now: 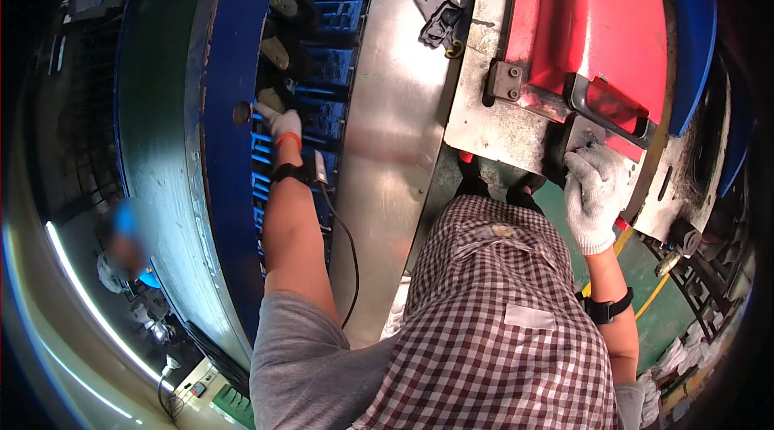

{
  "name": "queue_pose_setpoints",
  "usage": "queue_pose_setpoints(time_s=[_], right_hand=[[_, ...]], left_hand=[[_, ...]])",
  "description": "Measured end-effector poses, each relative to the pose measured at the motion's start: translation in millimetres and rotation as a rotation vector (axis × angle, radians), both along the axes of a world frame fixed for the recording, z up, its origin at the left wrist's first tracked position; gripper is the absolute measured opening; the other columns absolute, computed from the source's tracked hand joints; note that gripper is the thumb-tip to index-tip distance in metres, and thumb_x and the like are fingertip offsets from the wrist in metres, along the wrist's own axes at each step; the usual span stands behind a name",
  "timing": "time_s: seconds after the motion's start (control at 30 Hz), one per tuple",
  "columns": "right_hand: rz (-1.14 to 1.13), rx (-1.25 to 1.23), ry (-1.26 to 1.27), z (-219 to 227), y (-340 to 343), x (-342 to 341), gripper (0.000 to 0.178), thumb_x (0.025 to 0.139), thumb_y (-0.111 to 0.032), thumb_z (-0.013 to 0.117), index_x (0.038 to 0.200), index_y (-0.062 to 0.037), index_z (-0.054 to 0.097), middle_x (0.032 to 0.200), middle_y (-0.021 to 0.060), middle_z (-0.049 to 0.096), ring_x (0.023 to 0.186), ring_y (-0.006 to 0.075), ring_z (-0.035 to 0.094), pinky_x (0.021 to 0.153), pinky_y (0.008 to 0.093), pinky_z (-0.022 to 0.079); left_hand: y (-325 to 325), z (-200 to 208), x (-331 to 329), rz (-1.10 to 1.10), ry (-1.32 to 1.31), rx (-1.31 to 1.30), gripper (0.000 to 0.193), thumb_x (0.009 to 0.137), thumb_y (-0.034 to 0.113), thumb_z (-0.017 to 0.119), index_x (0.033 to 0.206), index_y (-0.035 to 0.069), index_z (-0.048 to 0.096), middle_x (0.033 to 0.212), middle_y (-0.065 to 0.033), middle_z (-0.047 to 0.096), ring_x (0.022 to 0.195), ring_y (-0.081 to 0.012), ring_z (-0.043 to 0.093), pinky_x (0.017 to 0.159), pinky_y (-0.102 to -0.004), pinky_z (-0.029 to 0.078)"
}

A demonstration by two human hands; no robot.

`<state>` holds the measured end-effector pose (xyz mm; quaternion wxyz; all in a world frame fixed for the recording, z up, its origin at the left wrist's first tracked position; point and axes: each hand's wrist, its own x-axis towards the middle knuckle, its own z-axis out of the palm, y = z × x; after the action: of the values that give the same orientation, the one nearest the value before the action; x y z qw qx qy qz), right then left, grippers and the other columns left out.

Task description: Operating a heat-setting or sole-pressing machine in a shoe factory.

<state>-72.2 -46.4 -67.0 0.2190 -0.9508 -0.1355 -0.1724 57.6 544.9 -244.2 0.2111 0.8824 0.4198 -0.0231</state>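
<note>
Black block (580,135), likely stiff, weighty: right hand (597,188) grips near end, best hold. Left hand (279,122) beside shoe (270,98); grip unclear.

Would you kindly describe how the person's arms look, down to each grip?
The left grip wears a whitish glove with an orange-red cuff; above it sit a black strap and a small pale box with a dark cable. The right grip wears a white knitted glove, with a black buckled forearm band below. Grey short sleeves show.
</note>
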Motion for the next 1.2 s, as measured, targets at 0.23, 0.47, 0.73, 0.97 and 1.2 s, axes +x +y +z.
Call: queue_pose_setpoints(time_s=[0.23, 0.47, 0.73, 0.97, 1.2], right_hand=[[-0.010, 0.009, -0.001, -2.1, 0.7, 0.4, 0.040, 0.071, 0.005, 0.073, 0.106, -0.0154, 0.073, 0.102, 0.0050, 0.069, 0.104, 0.0327, 0.067, 0.095, 0.0480, 0.051], [-0.022, -0.061, 0.018, -9.2, -6.3, -3.8, 0.042, 0.071, 0.005, 0.073, 0.108, -0.0150, 0.072, 0.105, 0.0061, 0.069, 0.107, 0.0332, 0.066, 0.099, 0.0494, 0.051], [0.022, -0.112, 0.064, 5.6, 4.6, 7.0, 0.036, 0.070, -0.001, 0.076, 0.103, -0.0154, 0.073, 0.103, 0.0049, 0.066, 0.103, 0.0319, 0.065, 0.093, 0.0476, 0.052], [0.061, 0.052, 0.053, 6.5, -5.3, 4.8, 0.035, 0.071, -0.003, 0.074, 0.104, -0.0134, 0.073, 0.106, 0.0067, 0.066, 0.107, 0.0326, 0.065, 0.096, 0.0489, 0.051], [0.099, 0.201, 0.086, 5.3, -11.2, 3.8, 0.032, 0.076, -0.006, 0.073, 0.107, -0.0129, 0.071, 0.106, 0.0074, 0.067, 0.105, 0.0307, 0.064, 0.093, 0.0460, 0.050]], left_hand=[[-59.7, -21.3, -96.1, 0.161, -0.320, 0.024, 0.088, 0.097, 0.030, 0.069, 0.165, 0.000, 0.022, 0.160, -0.0275, 0.044, 0.144, -0.0408, 0.048, 0.117, -0.0439, 0.041], [-41.5, 0.8, -169.2, 1.121, -0.683, -0.516, 0.068, 0.097, 0.058, 0.065, 0.147, 0.013, 0.055, 0.152, -0.0144, 0.057, 0.129, -0.0375, 0.061, 0.108, -0.0566, 0.047], [92.2, -35.5, -151.5, 0.869, -0.653, -1.237, 0.050, 0.094, 0.056, 0.066, 0.123, 0.015, 0.071, 0.126, -0.0080, 0.072, 0.121, -0.0309, 0.064, 0.106, -0.0559, 0.049], [94.8, -47.7, -233.3, 0.093, -0.180, -0.134, 0.043, 0.074, -0.003, 0.079, 0.115, 0.000, 0.066, 0.116, -0.0136, 0.072, 0.104, -0.0244, 0.071, 0.095, -0.0468, 0.057], [4.5, -61.5, -243.2, 0.023, -0.454, -0.634, 0.031, 0.079, 0.003, 0.078, 0.107, -0.002, 0.067, 0.109, -0.0136, 0.074, 0.100, -0.0232, 0.071, 0.088, -0.0452, 0.059]])
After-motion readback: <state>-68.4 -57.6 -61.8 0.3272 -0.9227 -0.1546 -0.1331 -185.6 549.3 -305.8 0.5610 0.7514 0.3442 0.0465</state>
